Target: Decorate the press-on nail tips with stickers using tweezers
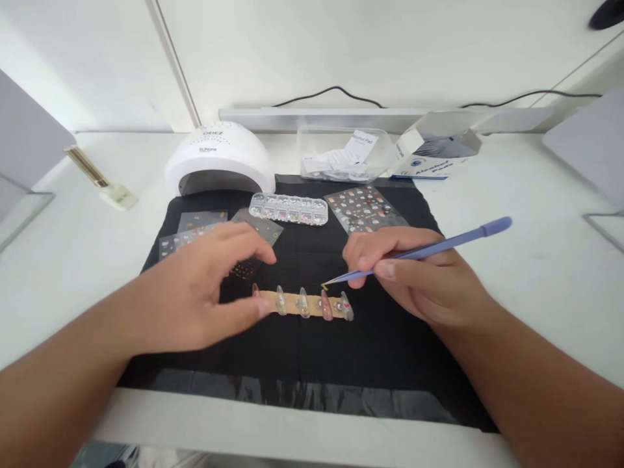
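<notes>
Pinching purple tweezers, right hand nears five nail tips; left hand, unclenched, steadies their strip.

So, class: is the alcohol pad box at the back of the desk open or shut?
Open. The alcohol pad box lies on its side on the white desk, with its end flaps folded outward and the dark inside showing.
</notes>
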